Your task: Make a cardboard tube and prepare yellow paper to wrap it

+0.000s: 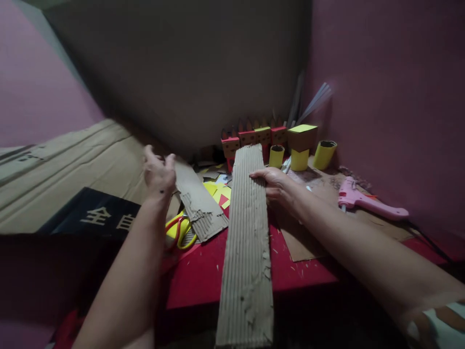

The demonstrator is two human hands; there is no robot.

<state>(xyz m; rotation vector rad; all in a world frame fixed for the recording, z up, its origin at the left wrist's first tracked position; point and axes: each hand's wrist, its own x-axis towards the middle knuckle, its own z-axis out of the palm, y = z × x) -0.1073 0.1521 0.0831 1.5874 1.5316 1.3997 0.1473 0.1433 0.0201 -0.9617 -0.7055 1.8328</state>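
A long corrugated cardboard strip (247,232) extends over the front edge of the red table (203,281). My right hand (274,182) grips its right side near the far end, thumb on top and the other fingers mostly hidden behind it. Off to the left, my left hand (159,172) is raised with its fingers apart and nothing in it. Beside that hand lies a second, torn cardboard piece (203,208). Scissors with red and yellow handles (180,231) rest partly under the torn piece.
A pink glue gun (366,201) lies on a cardboard sheet (301,245) at the right. Small red and yellow boxes with pointed ears (247,138) stand at the back near yellow tubes (324,155). A large cardboard box (90,169) fills the left side. Yellow paper scraps (218,191) lie mid-table.
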